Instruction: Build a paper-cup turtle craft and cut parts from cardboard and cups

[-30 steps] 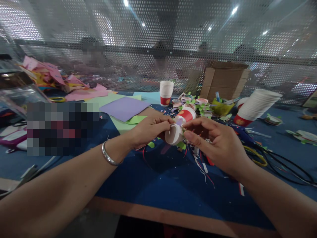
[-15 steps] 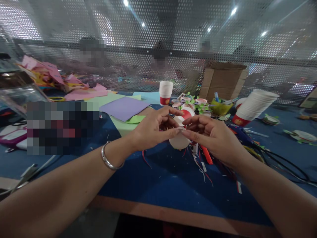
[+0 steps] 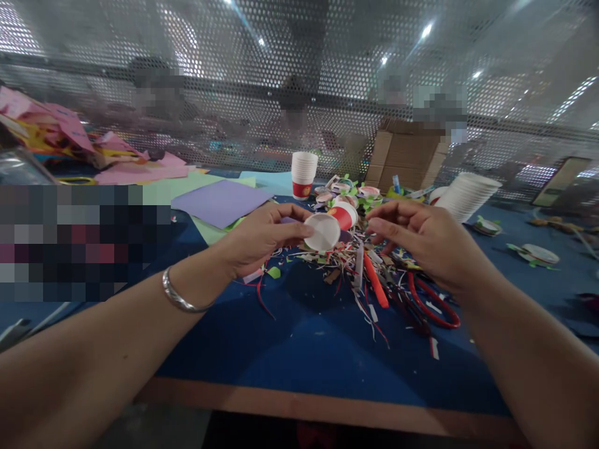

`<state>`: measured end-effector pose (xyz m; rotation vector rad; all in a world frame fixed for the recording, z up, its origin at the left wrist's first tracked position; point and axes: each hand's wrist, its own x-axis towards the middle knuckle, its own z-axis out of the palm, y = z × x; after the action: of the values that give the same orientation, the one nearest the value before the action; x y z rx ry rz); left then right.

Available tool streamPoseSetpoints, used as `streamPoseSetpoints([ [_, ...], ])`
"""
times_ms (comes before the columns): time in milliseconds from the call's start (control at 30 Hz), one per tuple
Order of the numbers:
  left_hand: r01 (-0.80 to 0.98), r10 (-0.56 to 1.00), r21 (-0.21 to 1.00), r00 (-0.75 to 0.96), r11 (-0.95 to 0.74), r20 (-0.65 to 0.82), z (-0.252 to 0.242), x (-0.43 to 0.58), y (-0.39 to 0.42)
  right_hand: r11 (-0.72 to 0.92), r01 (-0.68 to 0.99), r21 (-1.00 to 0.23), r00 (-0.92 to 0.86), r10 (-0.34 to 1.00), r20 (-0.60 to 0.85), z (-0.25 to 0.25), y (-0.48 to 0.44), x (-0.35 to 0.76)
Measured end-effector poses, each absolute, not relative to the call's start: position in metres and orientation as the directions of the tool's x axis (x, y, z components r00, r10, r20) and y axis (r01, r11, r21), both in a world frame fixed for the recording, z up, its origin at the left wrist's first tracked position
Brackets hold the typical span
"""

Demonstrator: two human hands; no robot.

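My left hand pinches a round white cup bottom by its edge, above the blue table. A silver bangle sits on that wrist. My right hand hovers just to the right of the disc, fingers curled and apart, holding nothing. Below both hands lies a heap of red and white paper strips. A red and white paper cup lies on its side just behind the disc.
Stacked paper cups stand at the back centre and another stack lies tipped at the right. Purple paper and green sheets lie left. A cardboard box, red-handled scissors and a perforated metal screen with people behind it.
My right hand has let go of the white piece and drawn away to the right. The left hand now holds the disc alone, turned face up. The view has shifted slightly right.
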<state>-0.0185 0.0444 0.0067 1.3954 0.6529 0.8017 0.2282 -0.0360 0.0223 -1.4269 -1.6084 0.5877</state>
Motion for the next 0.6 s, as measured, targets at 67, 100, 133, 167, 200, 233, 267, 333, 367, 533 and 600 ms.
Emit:
streamPoseSetpoints([
  [67, -0.143, 0.836, 0.989, 0.546, 0.036, 0.049, 0.006, -0.02, 0.048, 0.207, 0.723, -0.659, 0.012, 0.95, 0.313, 0.025, -0.035, 0.252],
  [100, -0.156, 0.845, 0.987, 0.533, 0.045, 0.046, 0.006, -0.02, 0.049, 0.176, 0.783, -0.596, 0.011, 0.955, 0.296, 0.025, -0.037, 0.264],
  [133, -0.165, 0.849, 0.985, 0.526, 0.048, 0.047, 0.006, -0.02, 0.049, 0.137, 0.832, -0.538, 0.012, 0.964, 0.265, 0.024, -0.039, 0.275],
  [167, -0.171, 0.849, 0.984, 0.527, 0.052, 0.047, 0.005, -0.019, 0.049, 0.101, 0.863, -0.494, 0.014, 0.974, 0.224, 0.023, -0.043, 0.286],
  [200, -0.173, 0.846, 0.983, 0.531, 0.059, 0.043, 0.005, -0.019, 0.049, 0.075, 0.884, -0.462, 0.013, 0.983, 0.184, 0.021, -0.047, 0.295],
  [233, -0.172, 0.845, 0.983, 0.533, 0.064, 0.038, 0.005, -0.018, 0.049, 0.058, 0.898, -0.436, 0.005, 0.99, 0.142, 0.02, -0.052, 0.303],
  [267, -0.167, 0.845, 0.984, 0.534, 0.067, 0.033, 0.006, -0.018, 0.048, 0.045, 0.906, -0.421, 0.003, 0.994, 0.111, 0.019, -0.058, 0.31],
  [333, -0.154, 0.844, 0.986, 0.535, 0.066, 0.027, 0.006, -0.017, 0.047, 0.018, 0.917, -0.398, 0.026, 0.994, 0.105, 0.017, -0.067, 0.322],
  [367, -0.145, 0.841, 0.987, 0.54, 0.063, 0.025, 0.007, -0.017, 0.046, 0.0, 0.922, -0.387, 0.051, 0.991, 0.123, 0.016, -0.07, 0.327],
  [533, -0.101, 0.819, 0.995, 0.572, 0.021, 0.041, 0.008, -0.017, 0.044, -0.069, 0.937, -0.343, 0.156, 0.96, 0.234, 0.007, -0.067, 0.35],
  [600, -0.099, 0.813, 0.995, 0.582, 0.028, 0.035, 0.008, -0.017, 0.043, -0.077, 0.932, -0.355, 0.179, 0.948, 0.263, 0.002, -0.062, 0.356],
])
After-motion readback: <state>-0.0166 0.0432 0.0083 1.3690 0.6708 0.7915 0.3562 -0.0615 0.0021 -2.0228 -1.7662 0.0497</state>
